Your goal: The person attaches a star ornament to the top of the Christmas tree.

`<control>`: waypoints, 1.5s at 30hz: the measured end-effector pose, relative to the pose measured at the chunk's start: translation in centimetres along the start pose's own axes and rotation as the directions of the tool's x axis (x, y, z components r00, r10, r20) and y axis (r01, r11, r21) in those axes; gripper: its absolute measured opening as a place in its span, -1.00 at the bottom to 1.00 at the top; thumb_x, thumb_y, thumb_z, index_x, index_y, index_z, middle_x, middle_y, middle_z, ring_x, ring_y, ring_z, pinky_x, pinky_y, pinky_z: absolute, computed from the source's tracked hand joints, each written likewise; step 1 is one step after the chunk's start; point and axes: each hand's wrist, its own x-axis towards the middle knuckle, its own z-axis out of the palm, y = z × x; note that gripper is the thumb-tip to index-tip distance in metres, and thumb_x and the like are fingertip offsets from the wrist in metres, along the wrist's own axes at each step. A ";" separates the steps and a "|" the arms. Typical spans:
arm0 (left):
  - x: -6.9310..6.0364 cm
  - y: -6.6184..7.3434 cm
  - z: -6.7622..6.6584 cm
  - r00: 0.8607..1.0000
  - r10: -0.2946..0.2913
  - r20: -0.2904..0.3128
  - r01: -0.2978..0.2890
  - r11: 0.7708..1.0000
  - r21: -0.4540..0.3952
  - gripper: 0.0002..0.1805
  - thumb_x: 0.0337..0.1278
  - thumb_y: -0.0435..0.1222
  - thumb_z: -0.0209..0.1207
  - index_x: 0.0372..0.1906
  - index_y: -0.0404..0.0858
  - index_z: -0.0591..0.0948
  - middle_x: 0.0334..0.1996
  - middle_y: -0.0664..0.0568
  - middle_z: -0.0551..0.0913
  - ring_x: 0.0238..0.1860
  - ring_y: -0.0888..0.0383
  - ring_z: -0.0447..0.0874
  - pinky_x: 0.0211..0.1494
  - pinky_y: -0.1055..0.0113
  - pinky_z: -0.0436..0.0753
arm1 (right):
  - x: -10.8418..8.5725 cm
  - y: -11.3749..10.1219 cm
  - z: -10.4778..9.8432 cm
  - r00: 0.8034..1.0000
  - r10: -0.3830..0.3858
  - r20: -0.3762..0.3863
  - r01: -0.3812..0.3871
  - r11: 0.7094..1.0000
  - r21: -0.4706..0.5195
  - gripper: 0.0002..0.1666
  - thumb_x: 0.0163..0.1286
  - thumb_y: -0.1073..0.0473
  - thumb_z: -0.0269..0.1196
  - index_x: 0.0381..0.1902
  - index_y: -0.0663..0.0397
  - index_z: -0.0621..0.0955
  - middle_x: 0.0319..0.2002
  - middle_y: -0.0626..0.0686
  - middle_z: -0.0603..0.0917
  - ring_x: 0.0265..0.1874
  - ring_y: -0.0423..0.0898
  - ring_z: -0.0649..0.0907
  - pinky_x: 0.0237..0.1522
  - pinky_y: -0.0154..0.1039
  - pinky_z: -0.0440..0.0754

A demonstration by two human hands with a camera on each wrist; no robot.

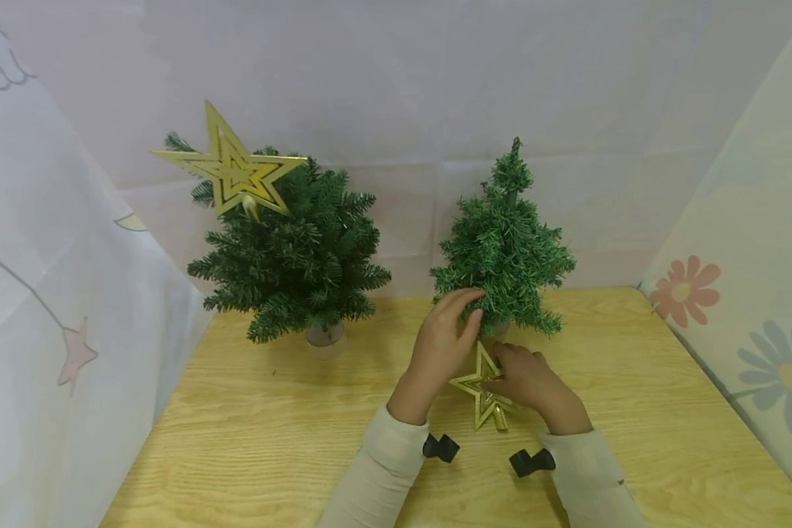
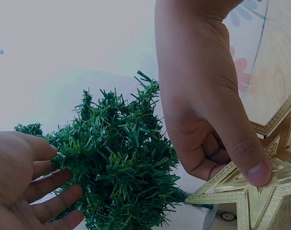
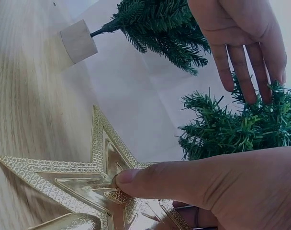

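Observation:
My right hand [image 1: 531, 381] pinches a gold star tree topper [image 1: 483, 396], thumb on its face; in the right wrist view the star [image 3: 78, 179] is close up. It is just above the tabletop, before the smaller green Christmas tree [image 1: 508, 242]. At that tree's lower left side is my left hand [image 1: 444, 334], holding nothing. Its fingers [image 2: 57, 201] are spread and gently bent, with the tips by the branches in the left wrist view; whether they touch is hard to tell.
A fuller dark-green Christmas tree [image 1: 297, 257] stands left on a pale round base [image 1: 325, 341], with a larger gold star [image 1: 234, 172] at its upper left. Behind the wooden table [image 1: 251, 440] hangs a pale cloth [image 1: 383, 88]; a flower-printed cloth [image 1: 732, 293] borders the right.

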 end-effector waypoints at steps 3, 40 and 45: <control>0.0 0.0 0.0 1.000 0.003 0.001 -0.003 1.000 -0.005 -0.61 0.47 -0.13 0.02 0.30 -0.03 0.50 0.28 0.13 0.44 0.29 0.17 0.41 0.18 0.15 0.55 | 0.0 -0.1 -0.1 1.000 -0.010 -0.004 0.010 1.000 0.010 -0.54 0.20 -0.08 0.43 -0.11 0.07 0.55 -0.28 -0.04 0.60 -0.30 -0.02 0.60 -0.26 0.12 0.51; -0.1 0.1 -0.5 0.999 -0.025 0.039 0.027 0.999 -0.035 -0.59 0.49 -0.10 -0.01 0.33 -0.01 0.48 0.31 0.12 0.41 0.32 0.20 0.35 0.21 0.15 0.52 | -0.5 -0.1 -1.1 0.997 -0.078 -0.019 0.080 0.981 0.176 -0.57 0.28 0.13 0.39 0.04 0.10 0.51 -0.16 0.02 0.63 -0.23 -0.06 0.63 -0.26 -0.10 0.60; -0.1 0.1 -0.5 0.999 -0.028 0.040 0.029 0.999 -0.026 -0.59 0.49 -0.10 -0.01 0.33 0.01 0.48 0.31 0.15 0.40 0.33 0.20 0.34 0.22 0.15 0.52 | -0.7 0.0 -1.3 0.994 -0.103 -0.038 0.108 0.980 0.170 -0.65 0.28 0.11 0.38 -0.05 0.04 0.52 -0.20 -0.01 0.64 -0.28 -0.11 0.63 -0.27 -0.11 0.59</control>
